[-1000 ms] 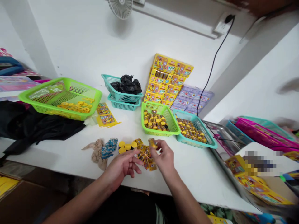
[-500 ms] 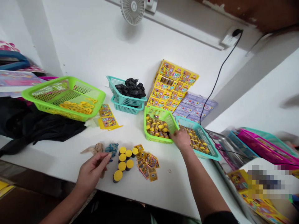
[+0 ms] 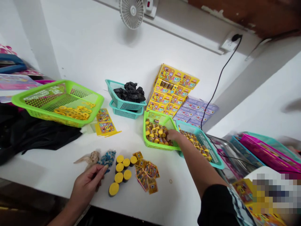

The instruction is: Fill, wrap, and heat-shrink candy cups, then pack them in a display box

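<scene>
My right hand [image 3: 173, 135] reaches over the right rim of a small green basket [image 3: 146, 138], its fingers down among small yellow-capped cylinders [image 3: 155, 133]; the fingertips are partly hidden. My left hand [image 3: 87, 182] hovers by the table's front edge with thumb and forefinger pinched together; whatever may be between them does not show. Just beyond it lie a blue patterned cloth bundle [image 3: 107, 157] and a beige cloth bundle [image 3: 91, 158]. To its right stand several larger dark tubs with yellow lids [image 3: 119, 167], next to a loose pile of printed cards [image 3: 147, 171].
A teal basket [image 3: 217, 161] of similar cylinders adjoins the green one. Behind are stacked yellow boxes [image 3: 175, 83] and teal baskets [image 3: 125, 113] with black plastic. A large green basket [image 3: 98, 103] holds yellow pieces. A black cable [image 3: 215, 89] hangs at right; a rubber band [image 3: 171, 181] lies on the table.
My right hand has moved left, from the green basket's right rim further in among the cylinders. My left hand stays pinched in nearly the same place. The view has shifted slightly.
</scene>
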{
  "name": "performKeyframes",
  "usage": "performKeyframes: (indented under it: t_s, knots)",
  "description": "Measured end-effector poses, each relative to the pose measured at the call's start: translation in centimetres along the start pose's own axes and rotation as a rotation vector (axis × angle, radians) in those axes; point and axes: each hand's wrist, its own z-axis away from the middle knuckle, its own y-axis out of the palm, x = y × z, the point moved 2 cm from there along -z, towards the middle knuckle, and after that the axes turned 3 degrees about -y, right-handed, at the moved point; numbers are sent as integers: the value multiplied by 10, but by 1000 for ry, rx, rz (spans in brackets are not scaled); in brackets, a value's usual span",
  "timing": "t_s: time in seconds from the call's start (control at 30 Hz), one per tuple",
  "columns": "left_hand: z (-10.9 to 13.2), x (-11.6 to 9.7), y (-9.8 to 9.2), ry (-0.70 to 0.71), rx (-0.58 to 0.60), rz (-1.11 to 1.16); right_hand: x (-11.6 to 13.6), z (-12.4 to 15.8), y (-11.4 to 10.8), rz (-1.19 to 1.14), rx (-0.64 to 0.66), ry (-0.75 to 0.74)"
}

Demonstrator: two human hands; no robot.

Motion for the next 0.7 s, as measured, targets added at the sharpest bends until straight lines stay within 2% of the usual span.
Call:
performKeyframes:
  t_s: [0.13,0.33,0.47,0.57,0.7]
  knots:
    - [0,6,-3,27,9,-84,-10,-3,-12,-23,-42,41]
    - [-1,9,-3,142,-25,-206,-29,-24,-43,-130,-269,178]
    - [-2,8,-3,245,-45,-271,-17,-55,-47,-202,-361,262]
    - [-4,7,-2,263,-24,-309,-3,-73,-47,-241,-414,297]
    - [-2,4,1,280,-83,-312,8,-70,-53,-301,-465,275]
